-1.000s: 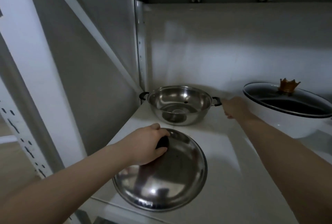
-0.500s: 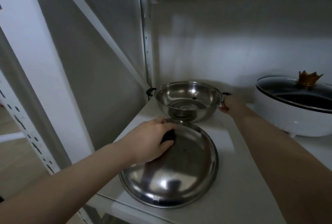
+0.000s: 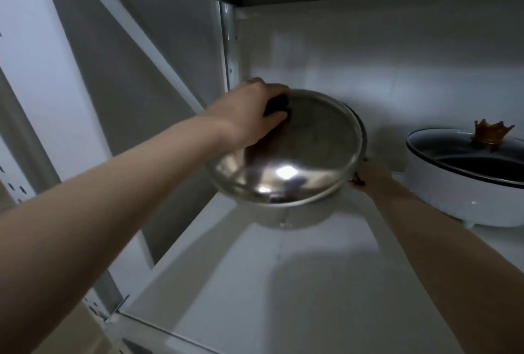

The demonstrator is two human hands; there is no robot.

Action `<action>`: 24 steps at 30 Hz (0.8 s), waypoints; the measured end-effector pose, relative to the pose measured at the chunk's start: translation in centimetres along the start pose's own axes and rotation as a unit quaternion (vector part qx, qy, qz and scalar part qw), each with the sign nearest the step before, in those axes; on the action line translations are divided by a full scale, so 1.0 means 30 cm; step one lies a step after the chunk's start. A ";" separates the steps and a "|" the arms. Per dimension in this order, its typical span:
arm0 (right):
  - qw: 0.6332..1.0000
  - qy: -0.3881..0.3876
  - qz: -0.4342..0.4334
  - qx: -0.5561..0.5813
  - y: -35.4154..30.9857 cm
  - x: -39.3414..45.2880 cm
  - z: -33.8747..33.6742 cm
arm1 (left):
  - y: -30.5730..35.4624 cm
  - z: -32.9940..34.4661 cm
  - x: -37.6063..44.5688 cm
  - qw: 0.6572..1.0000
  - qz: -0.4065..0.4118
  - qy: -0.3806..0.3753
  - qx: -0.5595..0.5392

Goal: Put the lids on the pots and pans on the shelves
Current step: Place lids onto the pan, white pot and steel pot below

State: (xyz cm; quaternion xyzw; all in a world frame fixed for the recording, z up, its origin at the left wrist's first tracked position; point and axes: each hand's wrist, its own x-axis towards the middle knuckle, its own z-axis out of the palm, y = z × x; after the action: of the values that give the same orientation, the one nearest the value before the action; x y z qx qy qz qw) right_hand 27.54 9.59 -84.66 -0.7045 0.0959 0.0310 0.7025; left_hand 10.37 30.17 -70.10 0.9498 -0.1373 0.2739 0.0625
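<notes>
The left hand [image 3: 249, 115] is gripping the steel lid [image 3: 289, 155] by its black knob [image 3: 276, 105], tilted over the pot at the shelf's [image 3: 255, 282] 12 o'clock. The right hand [image 3: 371, 177] is reaching to the pot's 3 o'clock side, its grip hidden. Levelling the lid before lowering it should seat the rim evenly.

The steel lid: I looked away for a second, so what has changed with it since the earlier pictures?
The left hand, gripping the knob throughout, lifted the steel lid off the shelf and carried it back over the steel pot, now hidden. The right hand stays at the pot's handle. The white pot keeps its glass lid.
</notes>
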 end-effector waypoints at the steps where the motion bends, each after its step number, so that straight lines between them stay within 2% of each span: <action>1: 1.000 0.005 0.003 0.005 0.003 0.008 -0.001 | -0.014 0.037 0.041 1.000 -0.004 0.004 -0.005; 8: 1.000 -0.003 -0.009 -0.024 0.003 -0.009 0.003 | -0.063 0.243 0.190 0.997 -0.067 -0.037 -0.021; 16: 0.999 -0.040 0.001 0.032 -0.002 -0.054 -0.009 | -0.092 0.403 0.238 0.991 -0.101 -0.079 -0.036; 24: 0.999 0.007 0.031 0.036 0.001 -0.042 0.003 | -0.095 0.463 0.255 0.988 -0.098 -0.114 -0.037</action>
State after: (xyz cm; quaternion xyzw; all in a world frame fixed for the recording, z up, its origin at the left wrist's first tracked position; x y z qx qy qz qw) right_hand 26.31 9.80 -84.48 -0.6755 0.1241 0.0445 0.7254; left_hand 24.41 28.44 -77.81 0.9807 -0.0600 0.1514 0.1084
